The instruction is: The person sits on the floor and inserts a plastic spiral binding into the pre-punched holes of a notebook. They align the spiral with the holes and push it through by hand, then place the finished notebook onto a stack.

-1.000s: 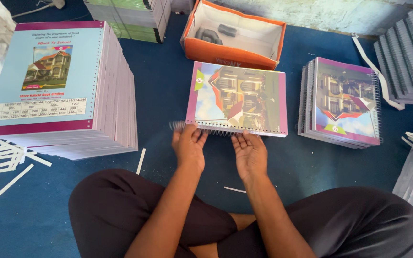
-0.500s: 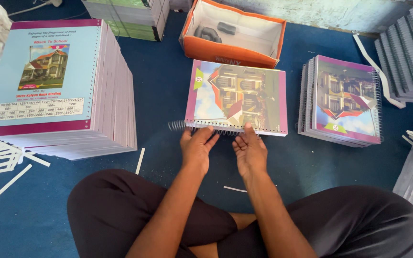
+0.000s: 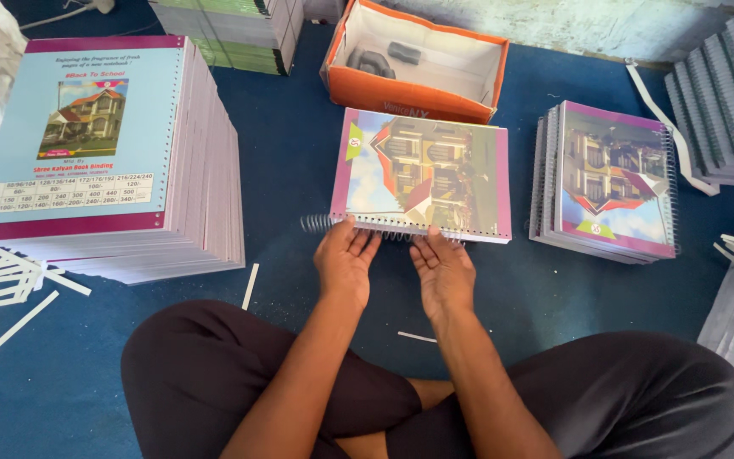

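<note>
Notebook (image 3: 422, 174) light, stiff-covered; wire spiral (image 3: 333, 224) springy, probably half-threaded. Left hand (image 3: 346, 259), right hand (image 3: 443, 270) flat-fingered, rolling spiral at near edge.

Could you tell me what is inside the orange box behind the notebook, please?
Inside the orange box, two dark grey objects lie on its white floor. The near wall hides the front part of the floor.
</note>
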